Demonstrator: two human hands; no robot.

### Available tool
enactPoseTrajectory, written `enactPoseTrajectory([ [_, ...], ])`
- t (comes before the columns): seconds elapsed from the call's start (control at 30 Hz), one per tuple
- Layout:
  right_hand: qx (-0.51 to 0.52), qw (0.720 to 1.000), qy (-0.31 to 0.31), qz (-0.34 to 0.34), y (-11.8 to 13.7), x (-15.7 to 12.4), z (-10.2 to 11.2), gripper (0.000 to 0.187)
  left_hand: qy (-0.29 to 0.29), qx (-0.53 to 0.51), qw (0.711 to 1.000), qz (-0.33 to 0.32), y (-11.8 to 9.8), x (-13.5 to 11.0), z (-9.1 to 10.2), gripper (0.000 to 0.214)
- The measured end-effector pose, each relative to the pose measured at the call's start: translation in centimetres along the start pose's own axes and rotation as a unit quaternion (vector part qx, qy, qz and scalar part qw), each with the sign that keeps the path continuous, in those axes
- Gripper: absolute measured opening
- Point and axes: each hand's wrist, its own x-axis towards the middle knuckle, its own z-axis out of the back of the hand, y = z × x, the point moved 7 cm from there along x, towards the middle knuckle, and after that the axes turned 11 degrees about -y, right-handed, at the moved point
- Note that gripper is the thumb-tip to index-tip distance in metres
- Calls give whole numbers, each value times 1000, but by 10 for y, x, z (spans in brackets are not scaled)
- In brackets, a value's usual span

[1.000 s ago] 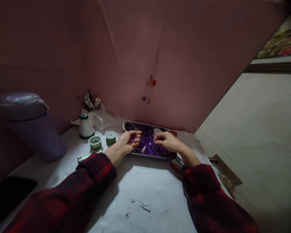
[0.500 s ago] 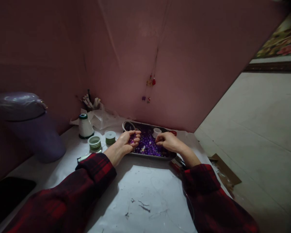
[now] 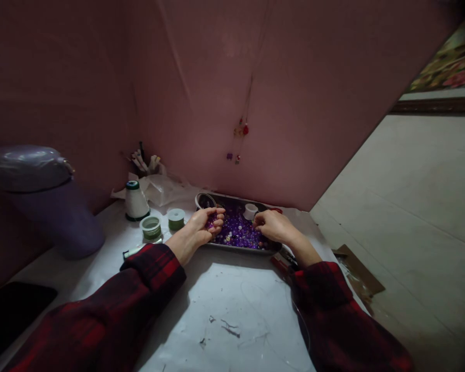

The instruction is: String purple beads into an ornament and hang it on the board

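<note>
A dark tray of purple beads lies at the back of the table, with a few pale beads among the purple. Over its left side, my left hand is turned palm up, its fingers curled around small purple-pink beads. My right hand hovers at the tray's right side with thumb and fingers pinched together; what they hold, if anything, is too small to see. Just beyond those fingertips, a small white cup sits in the tray. A round white-rimmed container stands at the tray's back left corner.
Left of the tray are a white thread cone and two green spools. A large purple tumbler stands farther left. Red-handled pliers lie by my right wrist. Thread scraps lie in front. Beaded strands hang on the pink wall.
My right hand has shifted slightly to the right, leaving more of the white cup showing. The left hand stays cupped in the same place.
</note>
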Motion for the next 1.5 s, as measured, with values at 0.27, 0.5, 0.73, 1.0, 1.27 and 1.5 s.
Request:
enactPoseTrajectory([
  [0.27, 61, 996, 32, 49, 19, -2, -18, 23, -7, 1, 1000, -2, 0, 0, 1, 13],
  [0.5, 45, 998, 9, 46, 19, -1, -15, 19, 1, 0, 1000, 1, 0, 1, 1, 14],
  [0.73, 49, 995, -69, 46, 18, 2, -8, 22, 6, -1, 1000, 3, 0, 5, 3, 13],
  [1.0, 56, 997, -11, 54, 23, 1, -17, 17, 6, 0, 1000, 1, 0, 4, 1, 14],
  [1.27, 21, 997, 6, 79, 31, -2, -21, 11, 3, 0, 1000, -2, 1, 5, 2, 14],
  [1.5, -63, 990, -2, 128, 41, -5, -25, 18, 2, 3, 1000, -2, 0, 4, 3, 15],
])
